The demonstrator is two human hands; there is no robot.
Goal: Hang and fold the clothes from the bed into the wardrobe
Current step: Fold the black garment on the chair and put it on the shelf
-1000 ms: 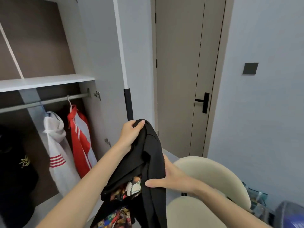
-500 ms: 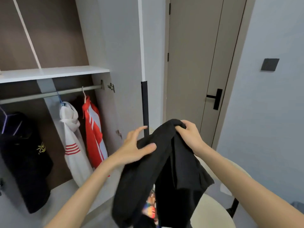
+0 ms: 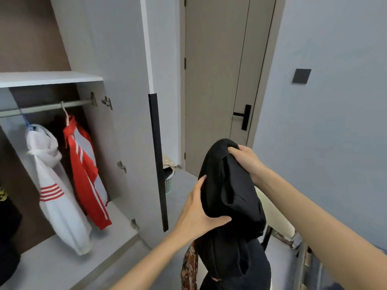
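Head — black garment [image 3: 232, 197] in right hand [image 3: 246, 161]

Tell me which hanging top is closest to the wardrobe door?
The red jacket with white stripes, at the right end of the rail. The white hoodie hangs left of it, the black top further left.

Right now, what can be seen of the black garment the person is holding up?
The black soft-fabric garment is bunched and folded over itself, hanging lengthwise in the air, its lower end leaving the frame. It looks matte and fairly thick. The right hand grips its bundled top; the left hand clasps its left side lower down, thumb across the front. A multicoloured patterned patch shows at its lower left edge.
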